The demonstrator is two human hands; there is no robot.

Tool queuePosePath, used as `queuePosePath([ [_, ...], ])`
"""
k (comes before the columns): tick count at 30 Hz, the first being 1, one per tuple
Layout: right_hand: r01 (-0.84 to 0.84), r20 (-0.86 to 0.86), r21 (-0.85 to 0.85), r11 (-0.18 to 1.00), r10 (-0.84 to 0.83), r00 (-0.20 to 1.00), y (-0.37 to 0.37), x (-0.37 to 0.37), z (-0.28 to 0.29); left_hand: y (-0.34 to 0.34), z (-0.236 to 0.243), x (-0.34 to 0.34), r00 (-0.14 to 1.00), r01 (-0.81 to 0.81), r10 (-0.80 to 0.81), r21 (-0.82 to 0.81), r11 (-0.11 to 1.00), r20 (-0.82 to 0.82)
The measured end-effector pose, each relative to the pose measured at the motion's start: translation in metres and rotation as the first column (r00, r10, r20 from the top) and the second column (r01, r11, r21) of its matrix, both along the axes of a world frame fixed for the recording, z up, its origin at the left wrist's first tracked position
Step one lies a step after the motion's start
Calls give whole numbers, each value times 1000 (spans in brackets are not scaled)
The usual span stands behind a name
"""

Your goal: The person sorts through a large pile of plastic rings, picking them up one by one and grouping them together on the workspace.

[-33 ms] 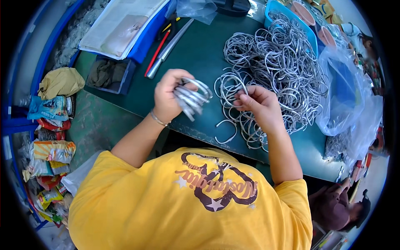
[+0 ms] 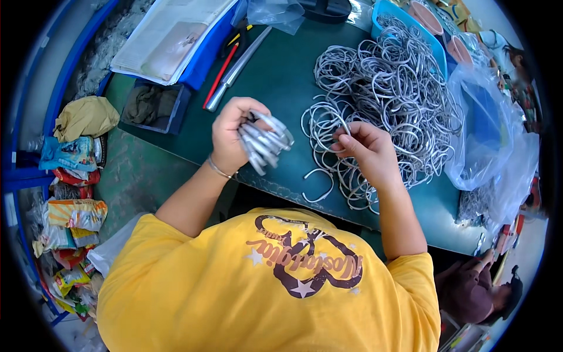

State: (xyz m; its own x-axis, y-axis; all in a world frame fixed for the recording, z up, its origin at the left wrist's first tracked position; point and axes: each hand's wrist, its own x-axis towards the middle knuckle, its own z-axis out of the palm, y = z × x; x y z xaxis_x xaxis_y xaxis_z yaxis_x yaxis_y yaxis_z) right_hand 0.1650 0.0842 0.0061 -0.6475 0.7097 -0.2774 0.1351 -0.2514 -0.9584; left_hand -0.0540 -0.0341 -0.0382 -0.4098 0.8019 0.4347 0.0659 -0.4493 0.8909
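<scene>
My left hand [image 2: 230, 130] is closed round a bunch of silver open metal rings [image 2: 264, 144], which fan out to the right of the fingers. To its right, my right hand [image 2: 366, 154] pinches a ring at the near left edge of a large tangled pile of similar grey rings [image 2: 399, 94]; the thumb and forefinger are together, the other fingers curled. A single C-shaped ring [image 2: 331, 182] lies below this, near the green table's front edge [image 2: 275, 190].
Behind lie a red pen-like stick [image 2: 220, 79], a tapered metal rod [image 2: 237, 67], papers [image 2: 158, 35] and a small bin [image 2: 173, 117]. A blue basket [image 2: 437, 53] and plastic bags [image 2: 481, 129] are right; packets [image 2: 76, 211] left. A co-worker [image 2: 469, 293] is at lower right.
My left hand has shifted slightly left, and its bunch of rings has swung a little down and left. My right hand has barely moved.
</scene>
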Motion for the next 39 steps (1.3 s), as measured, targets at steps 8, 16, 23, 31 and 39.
queuePosePath([
  [8, -275, 112, 568, 776, 258, 960, -36, -27, 2, 3, 20, 14, 907, 104, -166, -178, 979, -387],
  [16, -401, 421, 905, 144, -165, 892, 14, -16, -14, -7, 14, -5, 736, -61, 15, -44, 997, -677],
  [23, 4, 71, 913, 408, -169, 983, 18, -33, 24, -8, -2, -5, 722, -35, 3, -32, 999, -692],
  [31, -163, 273, 772, 614, -90, 958, 15, -39, 2, -6, 2, 0, 735, -25, 27, 13, 1000, -677],
  [39, -35, -115, -169, 985, 16, 993, 4, -37, 11, 1, 16, 18, 801, 5, 83, 146, 989, -592],
])
